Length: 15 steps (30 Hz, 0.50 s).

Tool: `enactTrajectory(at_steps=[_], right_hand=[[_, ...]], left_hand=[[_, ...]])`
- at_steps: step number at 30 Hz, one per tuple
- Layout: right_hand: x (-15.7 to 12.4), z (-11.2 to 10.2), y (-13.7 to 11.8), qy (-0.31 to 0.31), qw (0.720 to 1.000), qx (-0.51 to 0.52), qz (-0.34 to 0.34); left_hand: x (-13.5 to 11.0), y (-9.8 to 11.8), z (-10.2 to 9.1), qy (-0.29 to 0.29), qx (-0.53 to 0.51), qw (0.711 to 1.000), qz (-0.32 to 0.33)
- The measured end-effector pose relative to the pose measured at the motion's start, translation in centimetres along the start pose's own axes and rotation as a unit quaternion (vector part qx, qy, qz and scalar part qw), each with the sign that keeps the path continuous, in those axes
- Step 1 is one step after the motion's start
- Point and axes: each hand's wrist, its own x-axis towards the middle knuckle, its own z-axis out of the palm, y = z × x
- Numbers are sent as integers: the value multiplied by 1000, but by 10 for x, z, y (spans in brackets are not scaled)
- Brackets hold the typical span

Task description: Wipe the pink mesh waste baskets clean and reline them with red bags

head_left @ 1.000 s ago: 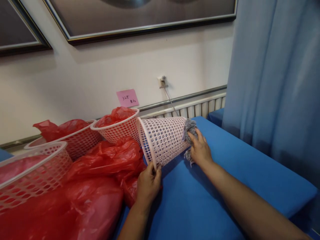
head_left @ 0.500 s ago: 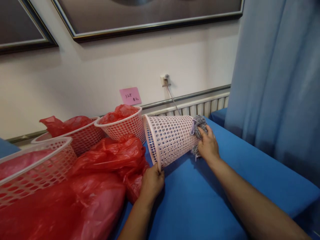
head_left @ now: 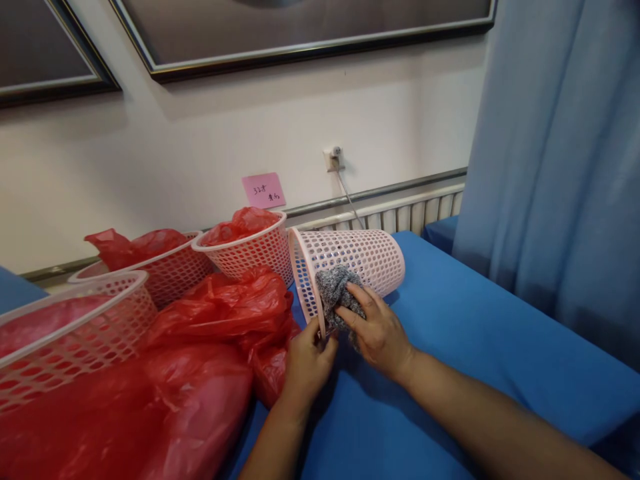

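Observation:
A pink perforated basket [head_left: 367,257] lies on its side on the blue table [head_left: 475,347], its open mouth facing left toward me. My left hand [head_left: 306,363] grips the lower rim of the basket's mouth with closed fingers. My right hand [head_left: 377,330] presses a grey knitted cloth [head_left: 334,293] against the basket's outer wall close to the rim, fingers bent over the cloth.
Red plastic bags [head_left: 215,320] are heaped at the left. Three more pink baskets stand behind them, the nearest [head_left: 75,333] at far left, two [head_left: 250,250] holding red bags. A pink note [head_left: 263,191] hangs on the wall. A blue curtain [head_left: 560,153] hangs at right.
My right hand has slid the grey cloth from the basket's base along its side to the rim near my left hand. The left hand kept its grip.

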Motion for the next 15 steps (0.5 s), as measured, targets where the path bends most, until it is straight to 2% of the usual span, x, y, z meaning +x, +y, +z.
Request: enactTrajectory(at_steps=[4, 6, 8, 9, 11, 14, 15], right_hand=[[-1, -1, -7, -8, 1000, 11, -6], [-1, 1, -9, -9, 1000, 13, -16], [-1, 3, 0, 6, 1000, 7, -4], [-2, 4, 10, 19, 1000, -1, 22], [-3, 5, 40, 40, 991, -24, 124], [-5, 4, 90, 50, 943, -46, 326], [-5, 4, 101, 53, 926, -44, 371]], left_hand=[[-1, -4, -4, 20, -64, 996, 51], [-1, -8, -7, 10, -72, 995, 61], [0, -11, -9, 2, -69, 996, 62], [1, -12, -9, -1, -66, 996, 60], [2, -14, -9, -2, -59, 997, 59], [3, -13, -8, -6, -37, 997, 70], [4, -13, -7, -7, -31, 997, 72]])
